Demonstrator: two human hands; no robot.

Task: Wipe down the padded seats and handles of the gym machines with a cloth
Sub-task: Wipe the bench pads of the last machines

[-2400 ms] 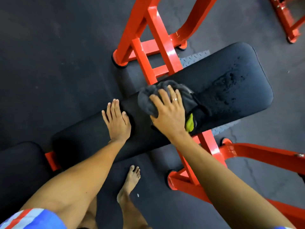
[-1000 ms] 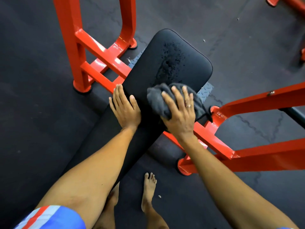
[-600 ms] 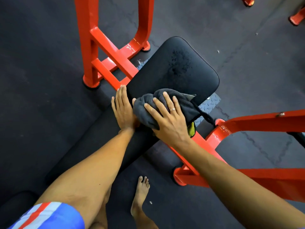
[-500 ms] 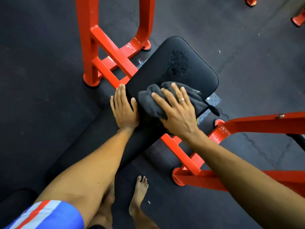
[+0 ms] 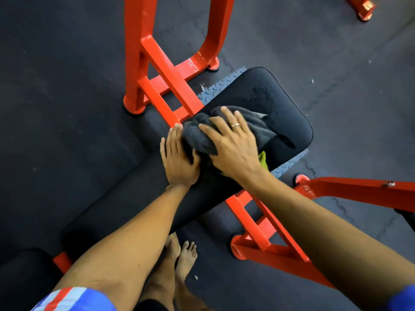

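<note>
Cloth [image 5: 258, 131] back against left hand [image 5: 178, 160]

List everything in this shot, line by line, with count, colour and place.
bench pad: one, black, diagonal across centre
smaller pad: one, black, bottom left corner
cloth: one, dark grey, bunched on bench pad
yellow-green scrap: one, under right wrist
tread plate: one, grey, beneath bench pad
frames: two, red, one around bench, one top right
floor: dark grey
ring: one, gold, right hand
feet: two, bare, on floor below bench
left hand: flat on bench pad beside cloth
right hand: fingers spread, pressing cloth
</note>
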